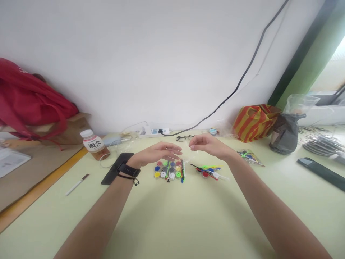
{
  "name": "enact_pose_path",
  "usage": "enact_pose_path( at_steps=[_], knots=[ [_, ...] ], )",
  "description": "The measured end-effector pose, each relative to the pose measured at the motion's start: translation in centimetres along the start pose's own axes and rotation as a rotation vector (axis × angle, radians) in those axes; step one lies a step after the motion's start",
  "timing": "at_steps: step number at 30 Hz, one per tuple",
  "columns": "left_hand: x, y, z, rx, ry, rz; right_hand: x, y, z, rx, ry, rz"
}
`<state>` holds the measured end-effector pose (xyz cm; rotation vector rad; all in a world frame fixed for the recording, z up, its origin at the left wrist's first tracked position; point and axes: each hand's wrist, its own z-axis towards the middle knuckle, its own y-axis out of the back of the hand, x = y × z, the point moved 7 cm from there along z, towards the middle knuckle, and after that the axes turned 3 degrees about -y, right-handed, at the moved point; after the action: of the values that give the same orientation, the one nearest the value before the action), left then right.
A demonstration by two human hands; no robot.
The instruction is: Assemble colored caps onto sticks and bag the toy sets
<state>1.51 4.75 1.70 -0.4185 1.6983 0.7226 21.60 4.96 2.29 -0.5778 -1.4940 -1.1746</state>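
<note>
My left hand [159, 153], with a black watch on its wrist, hovers over the table with its fingers stretched out and nothing visible in them. Facing it, my right hand [208, 145] has its thumb and fingertips pinched together; whether something small or clear sits between them I cannot make out. Below the left hand are rows of small round pieces [157, 175] with coloured tops, and coloured plastic arrows [183, 172] lie across and beside them. Under the right hand is a loose pile of plastic arrows [208, 169] with a few more round pieces [205, 175].
Eyeglasses [185, 137] and a power strip [153, 132] lie by the wall. At left are a phone [109, 175], a drink bottle [94, 145] and a capped knife or pen [77, 184]. At right sit a bag of coloured pieces [250, 157], a striped bag [254, 122] and a grey bag [285, 133].
</note>
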Motion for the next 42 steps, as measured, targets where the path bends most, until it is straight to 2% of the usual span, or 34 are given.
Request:
enact_pose_path(
  at_steps=[6,11,15,20,24,30,33,37,42],
  knots=[
    [-1.2,-0.7,0.0,0.020,-0.050,-0.009,1.3,-1.6,-0.8,0.185,-0.019,0.118],
    [-1.2,-0.9,0.0,0.018,-0.040,0.038,1.4,-2.0,-1.1,0.252,0.009,0.114],
    [-1.7,-1.2,0.1,0.022,-0.097,0.012,1.0,-2.2,-1.2,0.324,0.006,0.152],
    [-2.2,-2.1,-0.4,0.083,-0.058,0.058,1.0,-3.7,-1.7,0.525,0.013,0.127],
    [-2.6,-2.6,-0.7,0.098,-0.089,0.116,1.5,-4.6,-2.0,0.640,0.064,0.172],
    [-3.4,-4.2,-0.8,0.263,-0.192,0.038,1.3,-5.7,-2.9,0.829,0.071,0.239],
    [-3.5,-4.5,-1.0,0.315,-0.187,0.012,1.3,-5.9,-3.0,0.849,0.077,0.199],
    [-3.4,-4.3,-1.0,0.297,-0.153,-0.001,1.3,-5.9,-2.9,0.832,0.088,0.134],
    [-3.6,-4.6,-1.1,0.307,-0.141,-0.008,0.9,-6.5,-3.1,0.870,0.048,0.165]
  ],
)
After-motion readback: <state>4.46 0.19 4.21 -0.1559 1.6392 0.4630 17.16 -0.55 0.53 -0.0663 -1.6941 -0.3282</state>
